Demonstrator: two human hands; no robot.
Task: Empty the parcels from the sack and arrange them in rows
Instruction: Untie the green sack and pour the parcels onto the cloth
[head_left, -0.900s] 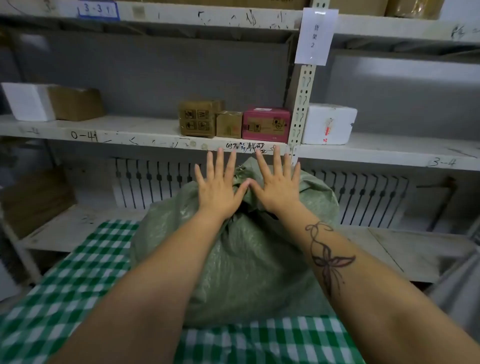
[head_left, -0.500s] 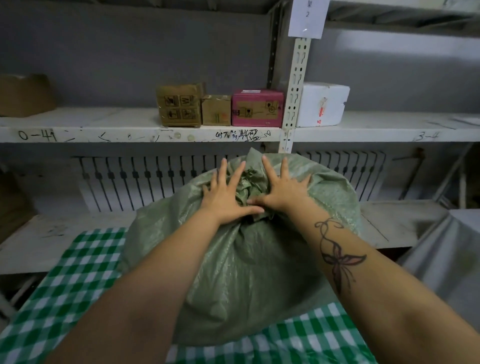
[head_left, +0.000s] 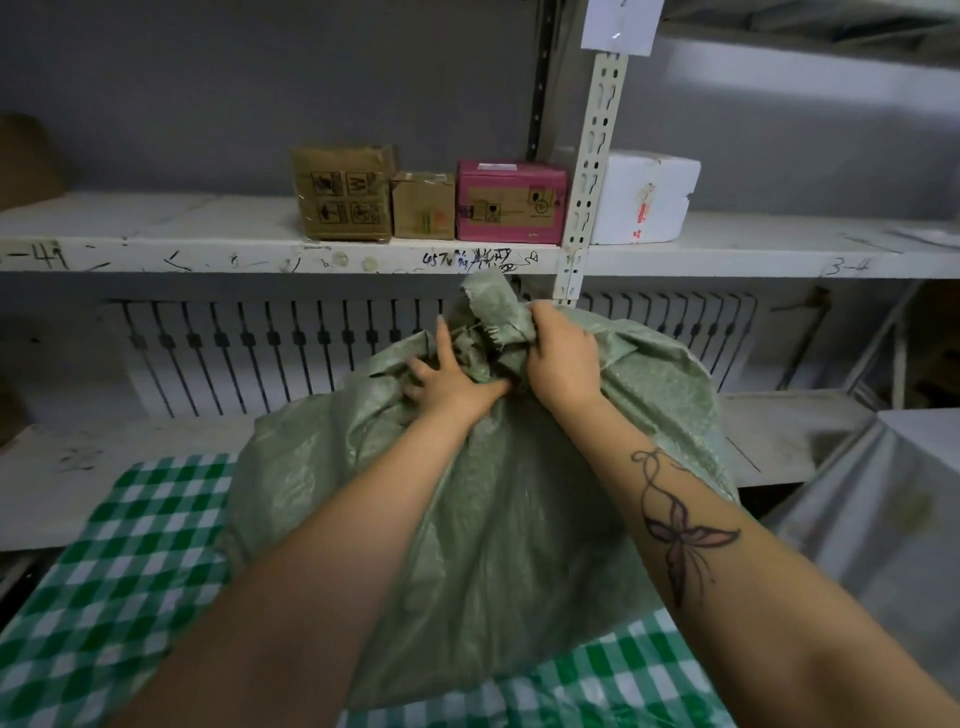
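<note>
The green sack (head_left: 493, 519) sits on the checked cloth (head_left: 130, 571). My right hand (head_left: 563, 358) is curled tight round its bunched top. My left hand (head_left: 452, 382) grabs the folds beside it, fingers half bent.

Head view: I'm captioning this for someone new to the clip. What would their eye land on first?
The bulging green sack fills the middle, standing on a green-and-white checked cloth. The right hand grips its bunched neck at the top, with the left hand on the folds beside it. A butterfly tattoo marks the right forearm, and a pink box stands out on the shelf behind.
</note>
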